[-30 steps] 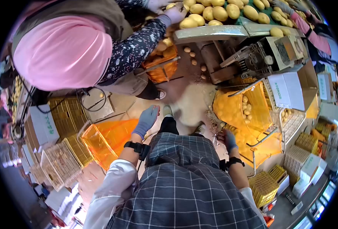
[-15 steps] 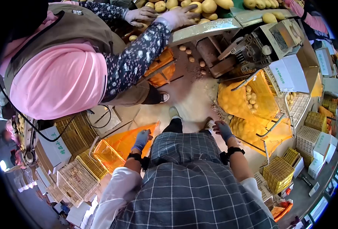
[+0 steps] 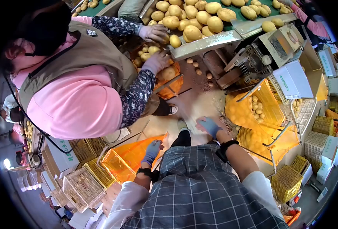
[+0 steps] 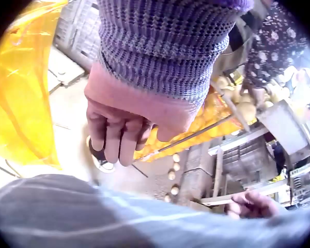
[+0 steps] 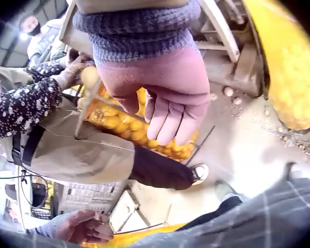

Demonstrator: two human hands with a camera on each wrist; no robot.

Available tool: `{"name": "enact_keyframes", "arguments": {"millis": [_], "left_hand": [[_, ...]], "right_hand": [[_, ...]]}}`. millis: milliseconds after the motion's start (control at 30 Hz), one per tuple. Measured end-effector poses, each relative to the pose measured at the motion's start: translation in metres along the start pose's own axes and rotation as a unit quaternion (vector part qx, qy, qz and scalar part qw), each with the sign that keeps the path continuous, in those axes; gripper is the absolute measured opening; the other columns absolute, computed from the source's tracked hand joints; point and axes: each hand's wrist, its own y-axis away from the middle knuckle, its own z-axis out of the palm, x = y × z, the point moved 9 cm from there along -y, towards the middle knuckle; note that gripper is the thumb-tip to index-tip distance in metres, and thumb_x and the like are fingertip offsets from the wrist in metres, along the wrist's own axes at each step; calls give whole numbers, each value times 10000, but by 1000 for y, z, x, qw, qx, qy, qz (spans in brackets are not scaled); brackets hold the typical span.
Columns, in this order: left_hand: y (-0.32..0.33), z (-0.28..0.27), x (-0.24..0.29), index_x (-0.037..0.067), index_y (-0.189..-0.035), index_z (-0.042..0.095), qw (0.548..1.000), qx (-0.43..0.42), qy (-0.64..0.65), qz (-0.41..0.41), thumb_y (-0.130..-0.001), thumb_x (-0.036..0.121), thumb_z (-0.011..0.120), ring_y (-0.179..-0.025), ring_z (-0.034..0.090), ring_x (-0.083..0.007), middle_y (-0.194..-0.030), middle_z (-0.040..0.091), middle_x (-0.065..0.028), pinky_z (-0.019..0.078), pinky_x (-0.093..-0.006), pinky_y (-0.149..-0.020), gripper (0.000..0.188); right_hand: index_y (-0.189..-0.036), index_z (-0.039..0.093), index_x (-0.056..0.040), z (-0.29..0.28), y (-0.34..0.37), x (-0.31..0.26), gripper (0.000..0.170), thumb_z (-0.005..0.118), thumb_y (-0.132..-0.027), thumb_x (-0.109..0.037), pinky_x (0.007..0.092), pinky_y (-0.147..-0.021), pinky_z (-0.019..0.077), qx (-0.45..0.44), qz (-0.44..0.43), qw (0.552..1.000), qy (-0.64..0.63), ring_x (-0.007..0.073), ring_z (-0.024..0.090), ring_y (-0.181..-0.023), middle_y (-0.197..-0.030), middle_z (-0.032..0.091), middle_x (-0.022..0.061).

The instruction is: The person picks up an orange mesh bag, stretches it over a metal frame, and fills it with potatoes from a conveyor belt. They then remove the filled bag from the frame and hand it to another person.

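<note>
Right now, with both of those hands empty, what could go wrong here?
Someone could slip on the loose potatoes lying on the floor. The filled orange bag near the right hand might spill if knocked. And the heaped potatoes press close to the metal edge, so a few could roll over and drop.

From above, a head-worn wide view looks steeply down over a dark grey, white-checked cloth apron (image 3: 193,183); close-up wrist views face outward past the grey-blue gloved left hand (image 4: 137,111) and gloved right hand (image 5: 163,95), both sharing an orange mesh potato sack (image 5: 126,126).
</note>
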Motion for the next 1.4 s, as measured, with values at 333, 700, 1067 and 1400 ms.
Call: {"name": "enact_keyframes", "arguments": {"millis": [333,700,1067,1400], "left_hand": [[58,16,214,6,-1044,548,980,19,-84,180,-879,177,522,-715,557,-99,-799,611,-53,446,-229,-681,239],[-124,-103,452,29,-988,527,913,251,-33,320,-820,228,530,-583,491,-97,-753,550,-49,406,-260,-510,260],[-301,-128,475,108,-1174,549,801,53,-324,501,-878,402,478,-1072,527,-219,-1134,571,-128,371,-307,-926,423],[-267,-129,432,59,-919,601,878,59,-269,392,-845,336,585,-605,450,-95,-641,512,-32,400,-268,-588,287]], "right_hand": [[-1331,201,-112,101,-152,-132,769,628,-780,-436,410,-814,475,131,-30,956,-262,278,522,-1025,-1272,395,152],[-1118,400,-175,125,-217,-95,371,625,-826,-214,436,-747,494,-49,-58,874,-479,205,561,-929,-1080,522,24],[-938,471,-126,124,-175,-103,143,578,-845,-144,353,-768,450,1,-120,929,-349,158,542,-886,-949,536,21],[-877,489,-75,132,-113,-72,156,541,-867,-222,427,-827,464,27,-37,878,-477,250,558,-875,-839,551,92]]}}
